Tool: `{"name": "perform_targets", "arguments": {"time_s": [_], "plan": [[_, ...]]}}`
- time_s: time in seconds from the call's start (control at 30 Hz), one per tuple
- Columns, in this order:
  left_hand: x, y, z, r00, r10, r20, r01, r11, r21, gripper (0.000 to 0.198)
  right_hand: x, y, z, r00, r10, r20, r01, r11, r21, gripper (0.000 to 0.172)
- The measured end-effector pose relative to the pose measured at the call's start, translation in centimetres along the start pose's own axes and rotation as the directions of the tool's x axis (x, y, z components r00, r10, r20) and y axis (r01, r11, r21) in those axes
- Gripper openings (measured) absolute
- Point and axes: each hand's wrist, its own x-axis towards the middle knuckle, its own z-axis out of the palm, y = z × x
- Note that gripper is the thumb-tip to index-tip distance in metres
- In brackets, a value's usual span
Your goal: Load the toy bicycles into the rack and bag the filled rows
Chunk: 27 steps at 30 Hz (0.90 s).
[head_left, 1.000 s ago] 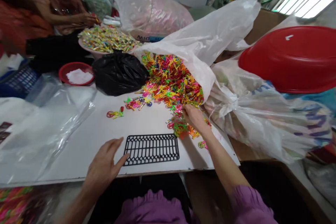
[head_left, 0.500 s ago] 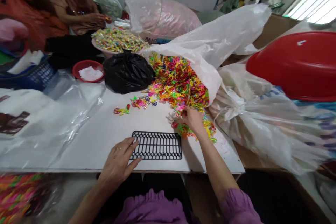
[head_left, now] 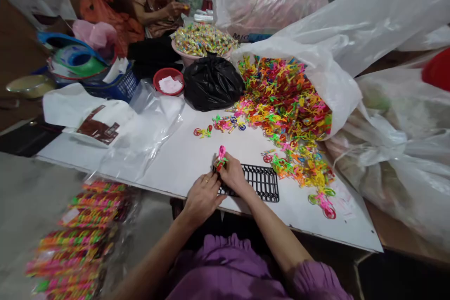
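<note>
A black plastic rack [head_left: 262,183] with rows of slots lies flat near the table's front edge. My left hand [head_left: 206,197] grips its left end, thumb at the near side and fingers towards the far side. Over that same end, my right hand [head_left: 232,173] pinches a small plastic toy bicycle [head_left: 221,153] in pink, red and green. Its lower part is hidden by my fingers, so I cannot tell whether it sits in a slot. More toy bicycles [head_left: 288,98] in many colours spill from a white sack [head_left: 342,89] onto the table's right side.
A black bag [head_left: 213,84], a red bowl [head_left: 157,79] with white paper and a basin [head_left: 177,49] of wrapped pieces stand behind. Clear plastic bags [head_left: 140,126] cover the left side. Filled packs [head_left: 80,229] lie below at left. A co-worker [head_left: 154,4] sits at the back.
My right hand has come from the pile at the right to the rack's left end, now with a toy bicycle. My left hand stays at the rack. The view has turned left.
</note>
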Motion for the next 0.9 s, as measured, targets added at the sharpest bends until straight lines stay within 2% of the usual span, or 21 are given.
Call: {"name": "perform_targets", "arguments": {"time_s": [0.07,0.2,0.3,0.37,0.4,0.47,0.57,0.63,0.77,0.83,0.9], "plan": [[0.1,0.0,0.0,1.000,-0.008,0.006,0.008,1.000,-0.014,0.037,-0.3,-0.2,0.1,0.998,-0.058,0.008,0.058,0.974,-0.218,0.014],[0.6,-0.4,-0.1,1.000,0.005,-0.030,-0.005,1.000,0.000,0.034,-0.4,-0.4,0.8,0.998,-0.056,0.008,0.054,0.920,-0.389,0.012],[0.6,-1.0,-0.1,0.998,0.029,-0.063,-0.028,0.999,0.028,0.026,1.1,0.0,-0.4,0.988,-0.035,0.149,0.081,0.945,-0.318,0.009],[0.1,-1.5,0.0,0.993,0.043,-0.105,-0.040,0.999,0.031,0.024,3.0,0.4,-2.5,0.962,-0.019,0.273,0.081,0.973,-0.217,0.013],[-0.3,-1.7,0.1,0.990,0.048,-0.133,-0.044,0.999,0.029,0.024,4.2,0.5,-3.7,0.958,-0.010,0.286,0.075,0.974,-0.216,0.016],[-1.3,-2.0,0.2,0.982,0.050,-0.182,-0.047,0.999,0.024,0.024,6.7,0.5,-5.8,0.981,0.011,0.192,0.058,0.935,-0.350,0.024],[-2.7,-2.3,0.4,0.981,0.023,-0.191,-0.019,1.000,0.019,0.023,8.9,0.1,-6.9,0.999,0.026,0.021,-0.008,0.786,-0.618,0.025],[-3.4,-2.5,0.4,0.987,-0.009,-0.158,0.009,1.000,-0.001,0.025,8.4,0.0,-6.6,0.999,0.046,0.026,-0.015,0.719,-0.695,0.025],[-3.7,-3.4,0.5,0.990,-0.019,-0.136,0.013,0.999,-0.050,0.028,4.3,0.5,-6.0,0.993,0.101,0.067,-0.019,0.672,-0.740,0.023],[-3.3,-3.9,0.7,0.989,-0.011,-0.148,0.005,0.999,-0.042,0.027,3.1,0.7,-6.2,0.991,0.129,0.020,-0.072,0.668,-0.740,0.024],[-2.6,-4.1,0.8,0.987,0.002,-0.160,-0.005,1.000,-0.022,0.027,3.3,0.6,-6.3,0.978,0.195,-0.071,-0.184,0.659,-0.729,0.029]]}}
